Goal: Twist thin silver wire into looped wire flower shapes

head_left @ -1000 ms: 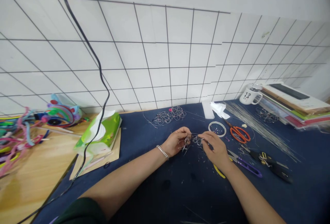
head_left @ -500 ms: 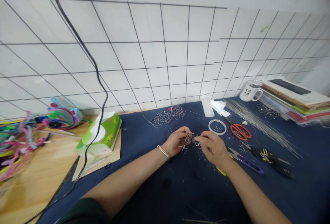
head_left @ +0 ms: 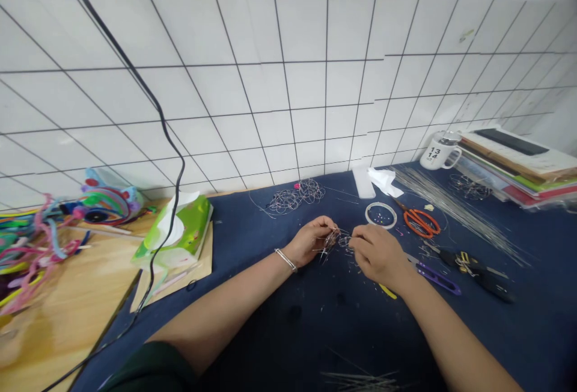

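Note:
My left hand (head_left: 312,241), with a silver bracelet (head_left: 286,260) at the wrist, is closed on a small tangle of bent wire (head_left: 328,244). Loose wire ends stick out below its fingers. My right hand (head_left: 375,254) pinches wire at the right side of the same piece, its fingertips a short gap from the left ones. What exactly sits between the right fingertips is too small to make out beyond thin wire. Just beyond the hands lies a white ring-shaped dish (head_left: 395,219) holding tiny beads. A yellow strip (head_left: 387,291) shows below my right hand.
Orange-handled scissors (head_left: 421,222), purple snips (head_left: 437,278) and black pliers (head_left: 478,273) lie at the right. Behind them are straight wires (head_left: 455,211), a mug (head_left: 435,153) and stacked books (head_left: 518,169). Wire loops (head_left: 288,196) lie at the back; a tissue pack (head_left: 198,223) and black cable (head_left: 174,139) are left.
My right hand has drawn slightly to the right, opening the gap between the hands, with wire stretching across it. The view has tilted down a little, showing more cut wires at the bottom.

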The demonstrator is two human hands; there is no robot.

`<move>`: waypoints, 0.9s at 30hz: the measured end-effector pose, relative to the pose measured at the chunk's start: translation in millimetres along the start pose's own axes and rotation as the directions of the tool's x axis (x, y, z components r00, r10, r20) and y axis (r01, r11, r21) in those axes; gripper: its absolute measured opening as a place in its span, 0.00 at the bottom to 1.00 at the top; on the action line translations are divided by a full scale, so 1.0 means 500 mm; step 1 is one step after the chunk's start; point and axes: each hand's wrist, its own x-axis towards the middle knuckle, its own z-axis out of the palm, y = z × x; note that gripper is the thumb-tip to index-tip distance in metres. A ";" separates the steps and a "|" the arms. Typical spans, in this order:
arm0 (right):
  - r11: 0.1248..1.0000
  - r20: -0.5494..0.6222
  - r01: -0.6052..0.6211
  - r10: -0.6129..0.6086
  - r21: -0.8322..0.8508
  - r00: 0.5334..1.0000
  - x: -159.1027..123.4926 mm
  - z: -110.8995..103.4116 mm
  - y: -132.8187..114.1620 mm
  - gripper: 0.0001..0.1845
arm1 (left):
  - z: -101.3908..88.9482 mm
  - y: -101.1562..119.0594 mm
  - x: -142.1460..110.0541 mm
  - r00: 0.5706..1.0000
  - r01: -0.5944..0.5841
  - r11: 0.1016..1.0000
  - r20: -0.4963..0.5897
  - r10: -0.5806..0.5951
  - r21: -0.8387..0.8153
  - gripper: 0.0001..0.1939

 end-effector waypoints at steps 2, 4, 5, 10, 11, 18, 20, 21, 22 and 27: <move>0.998 0.003 0.008 -0.008 -0.067 1.000 0.002 -0.008 0.001 0.09 | 0.000 0.004 0.001 1.000 -0.001 0.997 -0.002 0.001 0.071 0.06; 0.992 0.014 0.007 -0.005 -0.126 1.000 0.004 -0.013 0.001 0.09 | -0.001 0.010 0.002 1.000 0.006 0.987 0.014 -0.008 0.162 0.07; 0.989 0.027 0.004 0.000 -0.149 1.000 0.004 -0.014 0.001 0.10 | -0.001 0.013 0.002 1.000 0.009 0.977 0.023 -0.014 0.211 0.07; 0.978 0.096 -0.001 0.022 -0.209 0.995 0.003 -0.012 -0.002 0.12 | -0.003 0.042 0.001 1.000 -0.021 0.889 0.022 0.012 0.457 0.09; 0.978 0.097 0.002 0.019 -0.209 0.995 0.003 -0.011 -0.003 0.12 | -0.002 0.052 -0.001 0.999 -0.042 0.862 0.020 0.038 0.506 0.09; 0.984 0.047 -0.006 0.014 -0.177 0.999 0.001 -0.015 -0.006 0.13 | 0.027 0.123 -0.038 0.956 -0.244 0.581 0.093 0.277 0.777 0.09; 0.991 0.026 -0.022 0.026 -0.135 0.999 0.001 -0.015 -0.005 0.13 | 0.036 0.131 -0.046 0.935 -0.301 0.468 0.161 0.316 0.831 0.11; 0.993 0.017 -0.033 0.035 -0.111 0.999 0.001 -0.015 -0.003 0.12 | 0.038 0.131 -0.048 0.929 -0.318 0.420 0.191 0.316 0.850 0.12; 0.995 0.008 -0.047 0.047 -0.089 0.999 0.001 -0.013 0.000 0.12 | 0.039 0.130 -0.049 0.928 -0.327 0.384 0.216 0.304 0.864 0.12; 0.991 -0.056 -0.128 0.131 0.048 0.990 -0.003 0.000 0.019 0.09 | 0.029 0.118 -0.039 0.954 -0.294 0.413 0.234 0.189 0.862 0.04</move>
